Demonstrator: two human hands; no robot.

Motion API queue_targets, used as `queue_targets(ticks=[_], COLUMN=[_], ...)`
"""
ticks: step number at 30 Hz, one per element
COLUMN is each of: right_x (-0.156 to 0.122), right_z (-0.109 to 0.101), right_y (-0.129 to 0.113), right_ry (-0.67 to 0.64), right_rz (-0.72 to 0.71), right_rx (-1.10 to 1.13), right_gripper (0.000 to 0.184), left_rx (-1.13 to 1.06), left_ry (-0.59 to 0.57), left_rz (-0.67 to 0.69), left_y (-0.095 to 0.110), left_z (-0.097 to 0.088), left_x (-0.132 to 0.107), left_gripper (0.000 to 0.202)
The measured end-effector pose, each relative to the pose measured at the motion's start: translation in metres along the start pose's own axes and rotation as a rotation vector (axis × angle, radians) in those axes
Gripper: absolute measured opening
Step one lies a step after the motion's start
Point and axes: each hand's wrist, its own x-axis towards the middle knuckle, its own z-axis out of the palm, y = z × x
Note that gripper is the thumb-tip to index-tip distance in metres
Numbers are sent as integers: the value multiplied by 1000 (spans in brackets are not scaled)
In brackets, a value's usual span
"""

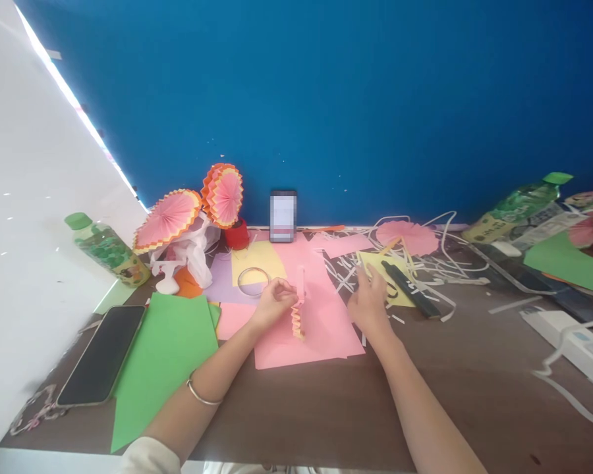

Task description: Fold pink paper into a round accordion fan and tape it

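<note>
My left hand (pixel 277 302) pinches a narrow accordion-folded paper strip (pixel 297 322), pink with a yellowish edge. The strip stands over several large pink sheets (pixel 321 336). Off to the right, my right hand (pixel 370 299) has its fingers apart and holds nothing. It hovers at the left edge of a yellow paper piece (pixel 375 263), near a black pen-like or cutter-like tool (pixel 410 289). Beyond my left hand, a silver bangle (pixel 254 281) lies on yellow and purple paper.
Green paper (pixel 165 362) and a dark phone (pixel 103 355) lie left. Pleated paper fans (pixel 168 218), a red container (pixel 237 234), a bottle (pixel 106 250) and an upright phone (pixel 283 217) stand behind. White paper strips (pixel 449 250), another bottle (pixel 518 207) and a power strip (pixel 573 345) lie right.
</note>
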Motion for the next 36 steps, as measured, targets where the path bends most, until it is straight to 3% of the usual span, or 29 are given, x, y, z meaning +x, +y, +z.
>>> queue_targets(ticks=[4,7,15,25,36], right_x=[-7,-13,-17,-15,-21], right_z=[-10,-10,-1,-10,-5], right_y=[-41,-62,-63,-73,-77], right_ry=[-356,-432,-304,-309,-295], right_rz=[-307,-373,-344,-339,46], right_rx=[229,346,444,488,787], right_gripper=[49,42,21,17,11], left_rx=[-82,-116,-162,-423,-556], left_ry=[36,12,-145,-152,-254], left_rz=[43,62,-10,-157,-204], left_y=[-2,-3,6,19,20], left_z=[-4,-5,-2,4,5], left_x=[4,4,-4,-10,-13], left_gripper=[29,29,35,37,39])
